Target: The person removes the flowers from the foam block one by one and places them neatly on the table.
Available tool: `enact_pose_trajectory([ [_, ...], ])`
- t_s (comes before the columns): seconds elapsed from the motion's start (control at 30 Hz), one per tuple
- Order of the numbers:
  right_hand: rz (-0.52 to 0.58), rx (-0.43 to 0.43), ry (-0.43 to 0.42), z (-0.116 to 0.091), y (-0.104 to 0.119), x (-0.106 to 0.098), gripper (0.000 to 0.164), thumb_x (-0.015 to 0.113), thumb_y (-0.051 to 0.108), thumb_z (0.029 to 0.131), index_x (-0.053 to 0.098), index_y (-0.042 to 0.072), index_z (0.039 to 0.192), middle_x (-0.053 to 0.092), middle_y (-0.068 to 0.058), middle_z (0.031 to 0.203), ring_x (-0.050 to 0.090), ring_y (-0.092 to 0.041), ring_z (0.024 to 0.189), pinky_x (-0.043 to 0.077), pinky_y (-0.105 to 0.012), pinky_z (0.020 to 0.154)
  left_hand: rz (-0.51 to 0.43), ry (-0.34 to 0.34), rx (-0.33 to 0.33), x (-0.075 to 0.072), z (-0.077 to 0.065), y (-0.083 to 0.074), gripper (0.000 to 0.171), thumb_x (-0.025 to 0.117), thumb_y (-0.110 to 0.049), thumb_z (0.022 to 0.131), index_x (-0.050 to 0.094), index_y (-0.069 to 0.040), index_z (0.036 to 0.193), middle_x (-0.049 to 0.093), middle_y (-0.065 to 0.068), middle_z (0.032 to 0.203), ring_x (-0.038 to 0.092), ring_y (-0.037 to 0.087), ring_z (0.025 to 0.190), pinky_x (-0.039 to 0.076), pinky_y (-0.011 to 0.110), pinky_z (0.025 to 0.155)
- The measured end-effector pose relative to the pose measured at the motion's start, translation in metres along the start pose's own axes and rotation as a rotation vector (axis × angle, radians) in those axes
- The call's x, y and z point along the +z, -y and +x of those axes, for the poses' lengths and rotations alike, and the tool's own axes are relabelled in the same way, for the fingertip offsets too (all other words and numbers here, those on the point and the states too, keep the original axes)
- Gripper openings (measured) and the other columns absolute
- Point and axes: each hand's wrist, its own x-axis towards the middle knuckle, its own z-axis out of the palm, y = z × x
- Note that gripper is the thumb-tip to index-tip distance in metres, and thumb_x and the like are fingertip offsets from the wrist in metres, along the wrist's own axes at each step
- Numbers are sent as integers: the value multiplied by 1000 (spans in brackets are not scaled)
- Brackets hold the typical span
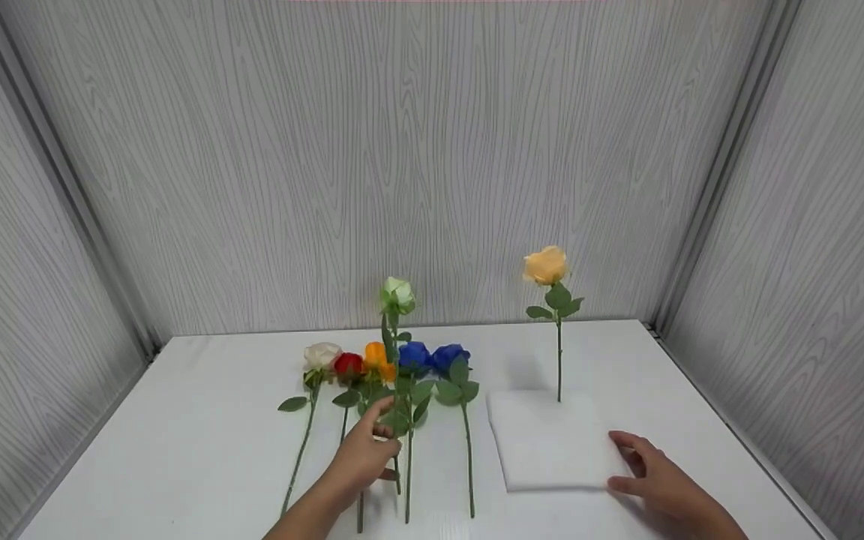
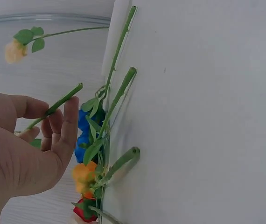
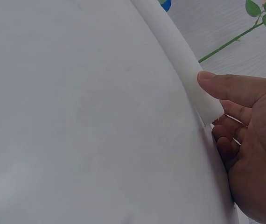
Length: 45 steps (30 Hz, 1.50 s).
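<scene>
My left hand (image 1: 363, 450) pinches the lower stem of a pale green rose (image 1: 398, 295), which stands upright above the other flowers. In the left wrist view the cut end of its stem (image 2: 71, 94) sticks out past the fingers. A white foam block (image 1: 552, 442) lies flat on the right, with a peach rose (image 1: 547, 265) standing in its far part. Beside the block's right edge is my right hand (image 1: 657, 472), thumb and fingers spread apart. Up close in the right wrist view, the thumb (image 3: 226, 87) lies against the block's side, the fingers at its end.
On the white table (image 1: 177, 435) lie a cream rose (image 1: 322, 355), a red rose (image 1: 349, 364), an orange rose (image 1: 377, 360) and two blue roses (image 1: 450, 358), stems pointing toward me. Grey wood-grain panels (image 1: 432, 165) stand behind and at both sides.
</scene>
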Motion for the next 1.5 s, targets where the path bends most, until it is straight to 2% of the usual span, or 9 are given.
enact_pose_trajectory([
  [0.2,2,-1,-5,0,1,0,94,88,36,92,38,1,164,48,-26,160,53,-41,138,49,-55,113,26,-32,-31,-13,-3,4,76,63,-2,102,33,-18,170,54,18,130,64,27,104,66,39,68],
  [0.43,-15,-33,1,-2,0,-1,91,86,35,94,38,1,164,48,-25,161,53,-36,137,50,-44,109,59,-52,-62,-29,-7,9,75,64,-2,102,34,-19,169,57,17,127,65,25,101,65,36,65],
  [0.8,-14,-35,15,-1,-4,-3,92,84,41,95,37,3,164,49,-28,158,52,-43,141,51,-48,112,81,-68,-93,-42,-12,17,74,65,-1,102,36,-18,168,56,13,121,67,29,107,67,40,66],
  [1.03,21,-26,28,-1,-3,-2,93,84,39,96,35,1,165,41,-29,167,46,-49,148,45,-61,120,77,-86,-95,-50,-17,16,74,66,1,100,39,-18,167,56,12,117,66,27,103,67,40,66],
  [1.5,-8,-17,-6,-3,1,-1,91,86,36,94,38,3,164,50,-24,159,52,-42,142,48,-52,114,96,-119,-124,-75,-22,22,73,64,1,102,39,-20,167,55,13,119,65,28,104,67,41,67],
])
